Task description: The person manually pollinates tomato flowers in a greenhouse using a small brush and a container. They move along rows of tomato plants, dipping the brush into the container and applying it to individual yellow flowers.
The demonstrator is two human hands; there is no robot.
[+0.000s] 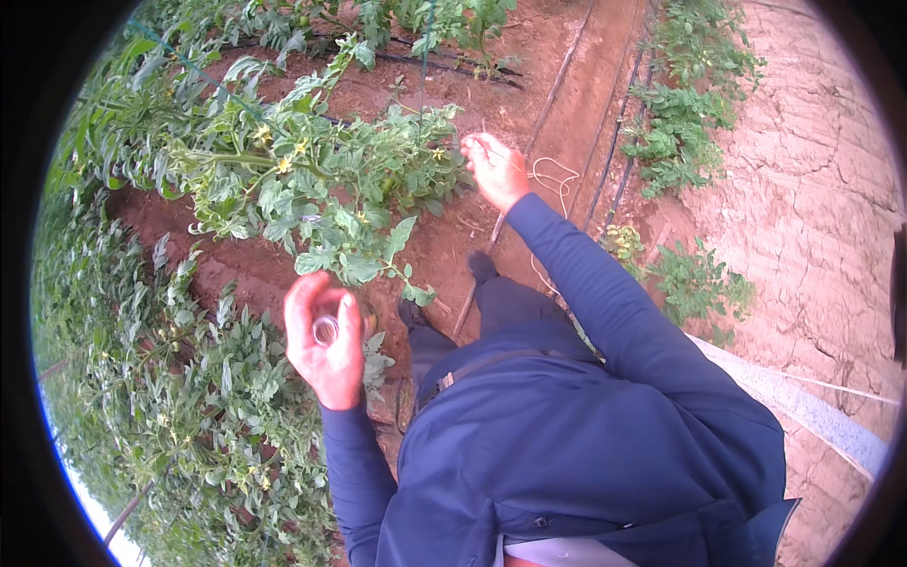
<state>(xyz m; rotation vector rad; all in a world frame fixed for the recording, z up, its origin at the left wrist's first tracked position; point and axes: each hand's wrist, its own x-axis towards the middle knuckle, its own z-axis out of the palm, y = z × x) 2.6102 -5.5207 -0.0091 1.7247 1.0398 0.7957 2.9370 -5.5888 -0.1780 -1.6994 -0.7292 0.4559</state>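
Observation:
My left hand [326, 340] is raised in front of my chest and closed around a small clear ring-shaped clip [325, 329]. My right hand [495, 168] reaches forward to the side of a leafy tomato plant [321, 180] with small yellow flowers, its fingers curled on a thin pale string [553, 175] that loops down over the soil. Both arms wear dark blue sleeves.
Dark drip hoses [614, 142] run along the bare reddish soil between plant rows. More green plants [179, 397] crowd the left side. Cracked dry earth [812, 189] lies to the right, with small plants [699, 279] beside it. My dark shoes [484, 266] stand on the soil.

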